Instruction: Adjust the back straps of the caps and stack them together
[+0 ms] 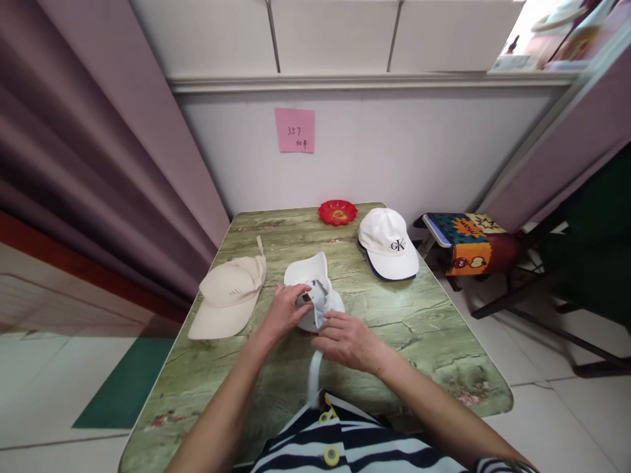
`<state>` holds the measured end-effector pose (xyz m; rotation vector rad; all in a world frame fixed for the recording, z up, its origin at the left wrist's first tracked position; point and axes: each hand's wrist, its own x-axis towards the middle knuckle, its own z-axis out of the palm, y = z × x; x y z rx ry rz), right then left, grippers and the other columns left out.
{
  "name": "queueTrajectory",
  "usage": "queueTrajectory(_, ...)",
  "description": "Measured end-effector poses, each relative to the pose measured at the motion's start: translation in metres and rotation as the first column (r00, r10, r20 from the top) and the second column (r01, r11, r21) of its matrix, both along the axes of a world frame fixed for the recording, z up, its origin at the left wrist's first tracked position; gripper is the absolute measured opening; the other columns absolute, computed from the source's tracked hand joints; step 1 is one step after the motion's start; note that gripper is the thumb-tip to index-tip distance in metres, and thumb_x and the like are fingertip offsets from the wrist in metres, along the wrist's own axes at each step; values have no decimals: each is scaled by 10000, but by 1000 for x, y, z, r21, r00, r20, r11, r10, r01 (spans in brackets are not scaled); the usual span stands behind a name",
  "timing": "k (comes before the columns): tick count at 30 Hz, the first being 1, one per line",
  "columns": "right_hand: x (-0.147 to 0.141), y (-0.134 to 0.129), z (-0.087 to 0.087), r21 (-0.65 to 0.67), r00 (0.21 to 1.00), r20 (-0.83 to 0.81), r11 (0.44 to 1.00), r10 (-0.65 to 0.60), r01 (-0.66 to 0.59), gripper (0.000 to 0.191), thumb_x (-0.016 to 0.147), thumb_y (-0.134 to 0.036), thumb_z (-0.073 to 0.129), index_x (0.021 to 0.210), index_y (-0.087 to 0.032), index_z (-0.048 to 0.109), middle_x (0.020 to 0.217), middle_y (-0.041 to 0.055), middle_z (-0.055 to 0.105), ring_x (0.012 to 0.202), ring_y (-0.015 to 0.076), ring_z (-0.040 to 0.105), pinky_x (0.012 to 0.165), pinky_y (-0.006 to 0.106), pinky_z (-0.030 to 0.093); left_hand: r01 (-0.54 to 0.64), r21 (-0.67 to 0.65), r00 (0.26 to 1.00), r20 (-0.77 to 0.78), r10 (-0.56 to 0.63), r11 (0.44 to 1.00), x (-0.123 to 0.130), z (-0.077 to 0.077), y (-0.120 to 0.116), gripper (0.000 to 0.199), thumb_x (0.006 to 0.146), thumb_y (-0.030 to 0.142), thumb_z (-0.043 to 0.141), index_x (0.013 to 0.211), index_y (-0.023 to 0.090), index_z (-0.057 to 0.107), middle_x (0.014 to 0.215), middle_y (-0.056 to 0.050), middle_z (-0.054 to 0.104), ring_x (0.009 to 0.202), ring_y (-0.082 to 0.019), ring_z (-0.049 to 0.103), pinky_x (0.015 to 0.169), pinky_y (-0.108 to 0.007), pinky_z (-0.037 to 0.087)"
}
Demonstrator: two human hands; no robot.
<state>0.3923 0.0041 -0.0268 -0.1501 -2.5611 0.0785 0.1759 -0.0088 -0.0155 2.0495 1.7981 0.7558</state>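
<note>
A white baseball cap (pixel 305 268) lies in the middle of the table with its brim pointing away from me and its inside partly showing. My left hand (pixel 286 309) is at the cap's left side, thumb and forefinger apart around the opening near a small brown label. On the near right edge, my right hand (pixel 345 338) pinches the cap's rim close to the strap. A pale strap (pixel 314 374) hangs from there toward my body. To the left rests a beige cap (pixel 229 295), its brim toward me and its strap sticking up behind.
A white cap with black letters (pixel 387 240) sits on a dark cap (pixel 377 269) at the back right of the green wood-patterned table (pixel 404 368). Behind stands a red scalloped dish (pixel 338 212). A cloth-covered stool (pixel 468 243) is on the right, a curtain (pixel 123 118) on the left.
</note>
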Motion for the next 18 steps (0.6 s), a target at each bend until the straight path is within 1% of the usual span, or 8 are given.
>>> queueTrajectory(2, 1, 4, 3, -80, 995, 12, 992, -100, 100, 173, 969, -295, 529, 979, -204, 676, 707, 21, 699, 702, 157, 658, 798, 291, 514, -43, 33, 997, 72, 41, 999, 1, -3, 3, 269, 758, 245, 661, 1015, 209, 594, 885, -34, 671, 866, -226, 597, 820, -345, 415)
queueTrajectory(4, 3, 9, 9, -252, 973, 27, 940, -231, 230, 223, 975, -309, 506, 1118, -208, 643, 744, 35, 716, 658, 164, 662, 677, 267, 501, -63, 51, 983, 173, 54, 997, 1, -3, 6, 239, 772, 265, 647, 977, 206, 539, 847, -10, 626, 808, -195, 580, 763, -307, 422)
queueTrajectory(5, 3, 12, 12, -376, 956, 31, 882, -293, 283, 265, 975, -285, 488, 1203, -214, 602, 771, 33, 725, 650, 162, 668, 652, 258, 496, -67, 59, 974, 221, 52, 996, 1, -2, 7, 220, 786, 282, 637, 953, 208, 515, 833, 1, 607, 779, -180, 571, 740, -293, 420)
queueTrajectory(7, 3, 18, 20, -640, 923, 21, 705, -384, 307, 340, 965, -237, 455, 1297, -226, 526, 808, 17, 730, 643, 146, 677, 644, 245, 501, -82, 80, 956, 290, 55, 993, 0, 3, 10, 195, 813, 318, 622, 908, 212, 489, 807, 18, 585, 738, -159, 552, 710, -275, 416)
queueTrajectory(10, -2, 27, 31, -901, 897, -79, 416, -435, 122, 284, 935, -252, 450, 1185, -211, 580, 897, 28, 719, 686, 132, 684, 660, 247, 533, -135, 137, 946, 311, 87, 981, -3, 14, 13, 173, 829, 331, 630, 875, 210, 514, 803, 15, 601, 750, -159, 564, 725, -277, 428)
queueTrajectory(13, -8, 36, 43, -974, 871, -178, 209, -457, -89, 224, 880, -295, 514, 1035, -185, 632, 950, 48, 708, 729, 132, 676, 685, 266, 557, -149, 240, 971, 218, 96, 959, -6, 23, 15, 139, 852, 326, 625, 916, 207, 595, 929, -37, 644, 906, -195, 597, 851, -314, 446)
queueTrajectory(15, -12, 40, 50, -975, 852, -218, 135, -477, -174, 235, 864, -344, 553, 1007, -178, 637, 902, 39, 704, 662, 114, 644, 643, 254, 548, -173, 297, 982, 129, 140, 939, -8, 26, 14, 172, 866, 345, 618, 967, 210, 650, 1021, -74, 643, 1018, -226, 583, 934, -341, 431)
queueTrajectory(18, -18, 40, 59, -969, 831, -247, 105, -499, -225, 335, 881, -468, 557, 1031, -176, 628, 794, 18, 688, 498, 80, 544, 479, 206, 462, -238, 284, 970, 119, 212, 929, -7, 29, 12, 243, 877, 374, 611, 1050, 227, 697, 985, -78, 654, 951, -224, 597, 888, -335, 456)
